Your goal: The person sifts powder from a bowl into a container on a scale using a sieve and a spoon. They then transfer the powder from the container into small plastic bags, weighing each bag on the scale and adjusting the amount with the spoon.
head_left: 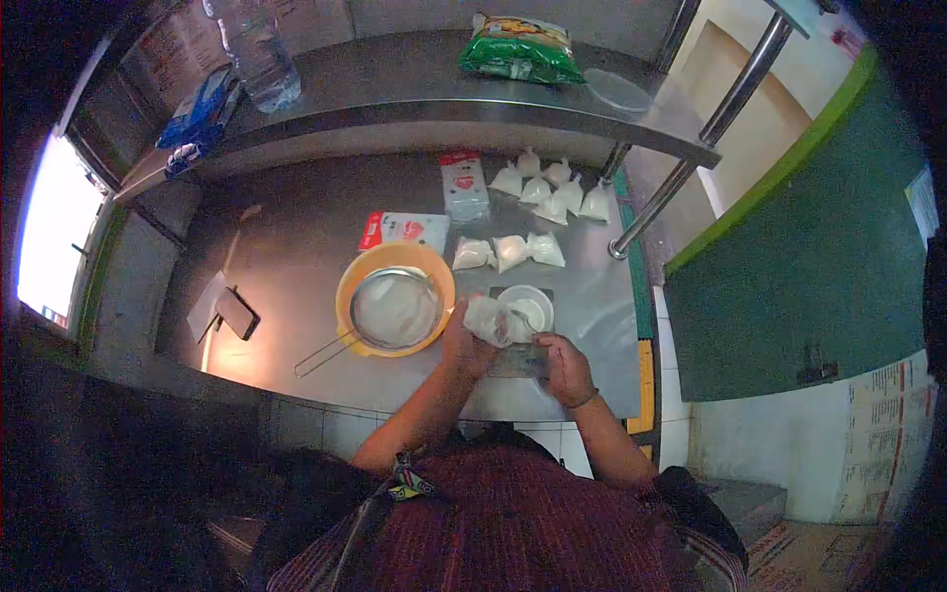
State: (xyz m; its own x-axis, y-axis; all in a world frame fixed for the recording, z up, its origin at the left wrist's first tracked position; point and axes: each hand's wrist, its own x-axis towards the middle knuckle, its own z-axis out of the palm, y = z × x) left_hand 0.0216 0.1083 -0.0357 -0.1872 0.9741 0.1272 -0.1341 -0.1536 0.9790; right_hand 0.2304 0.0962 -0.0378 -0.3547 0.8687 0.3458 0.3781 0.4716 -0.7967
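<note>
My left hand (466, 340) is closed around a clear plastic bag (487, 320), whose mouth faces right. My right hand (567, 369) pinches the handle of a spoon (527, 322), its head at the bag's mouth. Just behind them a white bowl (536, 301) with white contents stands on a dark flat base (508, 363), partly hidden by the hands. To the left, a metal sieve (397, 308) with white powder rests in a yellow basin (360, 271), its wire handle pointing front left.
Several tied bags of white powder (536, 191) stand at the back right, with more filled bags (511, 253) nearer. Two red-and-white packets (466, 187) lie behind the basin. A phone-like dark object (237, 313) lies left. A steel shelf (395, 112) spans the back.
</note>
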